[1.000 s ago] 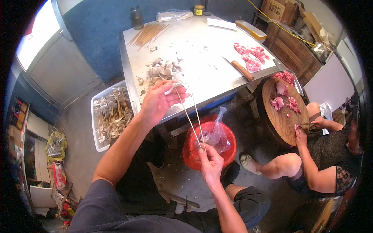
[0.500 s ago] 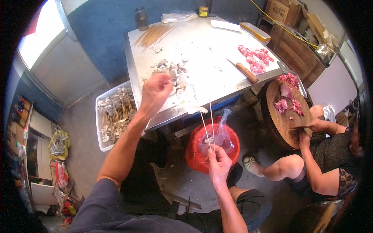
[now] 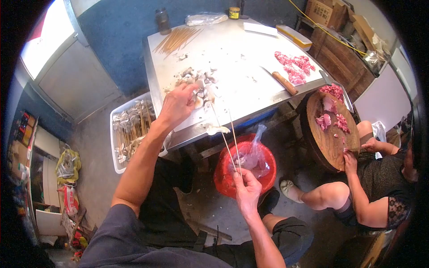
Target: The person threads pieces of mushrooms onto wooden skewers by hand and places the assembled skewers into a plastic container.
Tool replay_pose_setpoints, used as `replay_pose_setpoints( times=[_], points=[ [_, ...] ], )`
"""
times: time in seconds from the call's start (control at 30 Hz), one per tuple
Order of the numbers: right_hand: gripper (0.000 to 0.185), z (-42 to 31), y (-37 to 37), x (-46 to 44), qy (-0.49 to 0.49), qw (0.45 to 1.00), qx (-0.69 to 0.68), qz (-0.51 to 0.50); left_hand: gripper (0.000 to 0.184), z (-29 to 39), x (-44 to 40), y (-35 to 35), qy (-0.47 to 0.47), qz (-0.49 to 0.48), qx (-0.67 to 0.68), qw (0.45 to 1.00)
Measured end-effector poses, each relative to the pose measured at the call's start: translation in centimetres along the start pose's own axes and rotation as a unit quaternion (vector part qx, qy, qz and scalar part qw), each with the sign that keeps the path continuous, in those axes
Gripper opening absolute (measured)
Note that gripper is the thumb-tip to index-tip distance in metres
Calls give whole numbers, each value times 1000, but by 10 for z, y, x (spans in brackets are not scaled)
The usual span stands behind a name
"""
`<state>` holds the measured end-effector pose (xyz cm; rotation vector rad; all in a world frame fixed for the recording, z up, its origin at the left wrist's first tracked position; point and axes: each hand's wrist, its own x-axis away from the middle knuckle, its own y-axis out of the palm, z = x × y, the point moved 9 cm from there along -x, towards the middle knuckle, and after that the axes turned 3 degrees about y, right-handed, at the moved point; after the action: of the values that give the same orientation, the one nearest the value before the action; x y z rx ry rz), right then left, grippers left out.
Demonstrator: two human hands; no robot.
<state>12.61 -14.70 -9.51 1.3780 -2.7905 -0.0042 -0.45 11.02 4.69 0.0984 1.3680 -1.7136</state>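
My right hand (image 3: 248, 191) grips two thin wooden skewers (image 3: 232, 154) by their lower ends, above the red bucket. One pale mushroom piece (image 3: 217, 130) is threaded partway up one skewer; the other skewer looks bare. Over the table's left part, my left hand (image 3: 178, 105) has its fingers bent together at the pile of mushroom pieces (image 3: 206, 85), a greyish piece at the fingertips. Part of the pile is hidden behind that hand. Below the table edge, a white basket (image 3: 117, 157) holds many skewers loaded with mushrooms.
Loose skewers (image 3: 178, 40) lie on the white table (image 3: 223, 53). A wooden-handled knife (image 3: 283, 83) and chopped meat (image 3: 295, 67) are at its right. Plastic lies inside the red bucket (image 3: 219, 178). Beside it, another person's hands (image 3: 351, 161) work at a round chopping block (image 3: 315, 129).
My left hand has lowered slightly and reached right, onto the mushroom pile. My right hand has shifted a little left and down with the skewers, which lean further left.
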Motion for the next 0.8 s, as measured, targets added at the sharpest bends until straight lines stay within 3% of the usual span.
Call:
replay_pose_setpoints(
  times=[0.17, 0.27, 0.33, 0.37, 0.43, 0.47, 0.53, 0.57, 0.63, 0.8],
  points=[
    [17, -2, 1, 1, 9, 1000, 5, -17, 19, 6, 6, -1, 36, -27, -60, 997],
    [19, -1, 3, 3, 20, 999, 10, -29, 14, -4, 11, -11, -30, 11, 46, 998],
    [19, 0, 5, 4, 23, 999, 12, -29, 8, -28, 17, -6, -124, 34, 190, 973],
    [19, 2, 7, 5, 29, 999, 13, -36, 8, -31, 19, -5, -123, 34, 189, 974],
    [19, 3, 9, 7, 34, 998, 13, -42, 7, -25, 23, 0, -186, 59, 419, 887],
    [18, 1, 10, 7, 26, 999, 15, -44, 7, -23, 23, 2, -185, 59, 419, 887],
    [18, 0, 13, 7, 18, 999, 17, -46, 9, -21, 28, 18, -236, 46, 540, 807],
    [18, -1, 12, 6, -1, 999, 5, -32, 9, -17, 28, 20, -236, 46, 540, 807],
    [17, -5, 10, 6, -20, 1000, -6, -17, 9, -8, 30, 30, -254, 41, 631, 732],
    [19, -4, 11, 6, 8, 999, 0, -41, 9, 3, 33, 37, -258, 39, 688, 677]
  ],
)
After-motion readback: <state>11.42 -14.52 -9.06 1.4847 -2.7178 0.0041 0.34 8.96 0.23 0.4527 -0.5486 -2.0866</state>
